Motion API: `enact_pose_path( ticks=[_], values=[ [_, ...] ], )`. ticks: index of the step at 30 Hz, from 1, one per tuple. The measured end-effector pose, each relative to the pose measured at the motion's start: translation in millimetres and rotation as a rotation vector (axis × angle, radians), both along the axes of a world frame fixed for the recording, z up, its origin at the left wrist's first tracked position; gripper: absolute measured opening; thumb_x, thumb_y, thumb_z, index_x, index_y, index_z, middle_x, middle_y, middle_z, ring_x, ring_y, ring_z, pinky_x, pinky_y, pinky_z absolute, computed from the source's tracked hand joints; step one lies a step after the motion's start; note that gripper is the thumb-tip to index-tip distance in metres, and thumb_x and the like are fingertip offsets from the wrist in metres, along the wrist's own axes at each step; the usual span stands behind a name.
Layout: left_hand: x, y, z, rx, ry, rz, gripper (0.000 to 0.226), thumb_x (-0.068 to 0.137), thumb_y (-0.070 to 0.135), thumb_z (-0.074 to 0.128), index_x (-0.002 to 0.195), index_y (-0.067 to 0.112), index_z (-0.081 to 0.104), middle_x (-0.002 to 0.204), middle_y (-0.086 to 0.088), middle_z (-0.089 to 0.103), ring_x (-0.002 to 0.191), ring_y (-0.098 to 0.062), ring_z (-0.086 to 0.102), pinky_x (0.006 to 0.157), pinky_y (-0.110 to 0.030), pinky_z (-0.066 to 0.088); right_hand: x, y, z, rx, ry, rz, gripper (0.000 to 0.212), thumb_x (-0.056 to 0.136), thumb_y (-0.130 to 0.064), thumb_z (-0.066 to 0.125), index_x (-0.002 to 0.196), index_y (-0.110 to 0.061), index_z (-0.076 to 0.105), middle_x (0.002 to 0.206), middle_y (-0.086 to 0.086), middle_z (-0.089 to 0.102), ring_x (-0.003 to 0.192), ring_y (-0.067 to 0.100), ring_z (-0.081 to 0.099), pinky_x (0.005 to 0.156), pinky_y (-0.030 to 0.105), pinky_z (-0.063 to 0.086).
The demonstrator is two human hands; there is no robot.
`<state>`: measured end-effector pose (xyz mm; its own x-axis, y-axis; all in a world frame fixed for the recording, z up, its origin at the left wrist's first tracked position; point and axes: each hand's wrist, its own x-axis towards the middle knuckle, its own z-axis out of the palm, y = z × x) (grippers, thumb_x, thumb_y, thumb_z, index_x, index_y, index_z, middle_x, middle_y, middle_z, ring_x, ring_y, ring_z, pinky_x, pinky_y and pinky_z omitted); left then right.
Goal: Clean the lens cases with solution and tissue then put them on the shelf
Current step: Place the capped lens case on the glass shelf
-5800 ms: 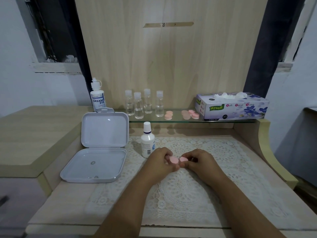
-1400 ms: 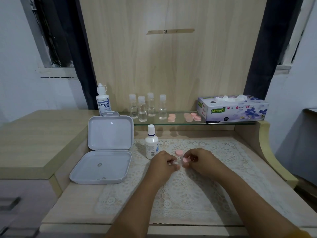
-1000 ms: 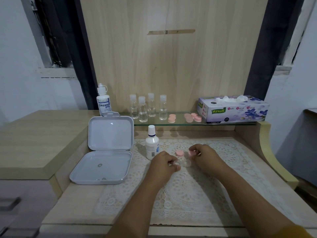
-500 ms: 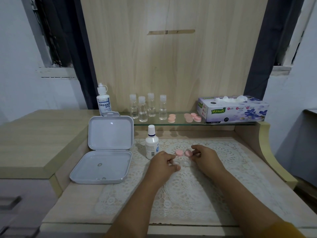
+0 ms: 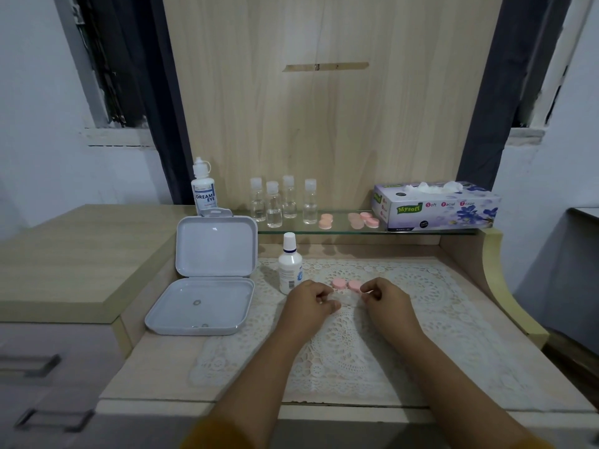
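Two pink screw caps lie side by side on the lace mat, just beyond my fingers. Between my hands sits the clear lens case base, low over the mat. My left hand pinches its left end with curled fingers. My right hand has thumb and forefinger curled at its right end. A white solution bottle stands upright just left of my left hand. On the glass shelf behind are more pink lens cases and a tissue box.
An open white hinged box lies at the left of the mat, its lid leaning back. A Dream Eye bottle and several small clear bottles stand on the shelf's left half. A raised wooden counter adjoins on the left.
Both pink caps came off the case; my right hand set the second one beside the first, then drew back to the clear base. My left hand has kept its hold.
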<state>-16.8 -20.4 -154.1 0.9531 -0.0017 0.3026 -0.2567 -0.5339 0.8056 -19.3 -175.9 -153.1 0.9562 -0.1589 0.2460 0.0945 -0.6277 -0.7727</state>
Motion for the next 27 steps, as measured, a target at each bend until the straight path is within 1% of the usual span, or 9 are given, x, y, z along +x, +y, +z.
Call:
enact_pose_path(
  ticks=[3,7,10,13,18,22,24,25,27],
  values=[
    [-3,0,3,-0.040,0.010,0.013,0.028,0.080,0.018,0.074,0.107,0.011,0.068,0.083,0.008,0.056,0.080,-0.010,0.054,0.084,-0.024,0.048,-3,1,-5,-0.001,-0.025,-0.018,0.012,0.094,-0.012,0.053,0.101,-0.014,0.063,0.095,0.000,0.062,0.083,0.007,0.055,0.064,0.015,0.038],
    [-5,3,8,-0.073,0.013,0.027,0.026,0.082,0.017,0.072,0.107,0.012,0.068,0.077,0.009,0.057,0.075,-0.006,0.053,0.077,-0.017,0.045,-4,4,-9,-0.077,-0.049,-0.031,0.015,0.094,-0.015,0.054,0.104,-0.013,0.065,0.098,0.002,0.063,0.083,0.008,0.055,0.069,0.017,0.040],
    [-8,9,9,-0.109,0.032,0.043,0.031,0.080,0.018,0.074,0.109,0.010,0.068,0.076,0.010,0.056,0.077,-0.006,0.056,0.084,-0.024,0.051,1,5,-9,-0.187,-0.009,-0.023,0.020,0.094,-0.011,0.050,0.105,-0.012,0.066,0.105,0.004,0.064,0.086,0.011,0.055,0.073,0.019,0.040],
    [-14,17,14,-0.153,0.055,0.054,0.032,0.079,0.015,0.075,0.109,0.008,0.067,0.071,0.007,0.057,0.074,-0.007,0.057,0.088,-0.030,0.053,7,6,-3,-0.323,0.076,0.006,0.024,0.094,-0.009,0.047,0.107,-0.013,0.067,0.112,0.008,0.061,0.093,0.019,0.059,0.078,0.023,0.046],
    [-23,44,27,-0.191,0.060,0.085,0.031,0.076,0.014,0.077,0.106,0.010,0.069,0.074,0.004,0.060,0.074,-0.011,0.058,0.085,-0.035,0.054,8,20,11,-0.381,0.130,0.028,0.029,0.091,-0.006,0.046,0.112,-0.016,0.064,0.112,0.005,0.062,0.097,0.020,0.059,0.078,0.029,0.049],
    [-27,77,39,-0.158,0.019,0.133,0.028,0.076,0.014,0.077,0.104,0.011,0.072,0.074,0.004,0.061,0.067,-0.007,0.055,0.068,-0.021,0.047,6,36,11,-0.319,0.089,0.041,0.027,0.091,-0.008,0.048,0.109,-0.021,0.064,0.113,0.001,0.064,0.097,0.018,0.059,0.080,0.030,0.050],
    [-27,96,45,-0.117,-0.001,0.175,0.029,0.077,0.013,0.076,0.106,0.010,0.070,0.077,0.001,0.063,0.066,-0.005,0.055,0.060,-0.009,0.044,5,41,9,-0.302,0.068,0.042,0.027,0.092,-0.010,0.047,0.107,-0.024,0.064,0.112,-0.002,0.064,0.095,0.016,0.059,0.080,0.032,0.051],
    [-27,106,47,-0.085,-0.010,0.199,0.030,0.077,0.012,0.076,0.107,0.008,0.070,0.078,0.000,0.063,0.067,-0.005,0.055,0.059,-0.004,0.041,4,41,8,-0.293,0.059,0.041,0.027,0.092,-0.011,0.046,0.107,-0.024,0.064,0.111,-0.002,0.065,0.094,0.015,0.059,0.079,0.032,0.052],
    [-26,123,51,-0.004,-0.037,0.248,0.032,0.077,0.012,0.076,0.108,0.008,0.069,0.080,0.000,0.063,0.072,-0.006,0.055,0.060,-0.002,0.037,2,39,6,-0.288,0.046,0.033,0.027,0.092,-0.011,0.046,0.106,-0.024,0.065,0.111,-0.003,0.065,0.093,0.014,0.059,0.079,0.031,0.051]
  ],
)
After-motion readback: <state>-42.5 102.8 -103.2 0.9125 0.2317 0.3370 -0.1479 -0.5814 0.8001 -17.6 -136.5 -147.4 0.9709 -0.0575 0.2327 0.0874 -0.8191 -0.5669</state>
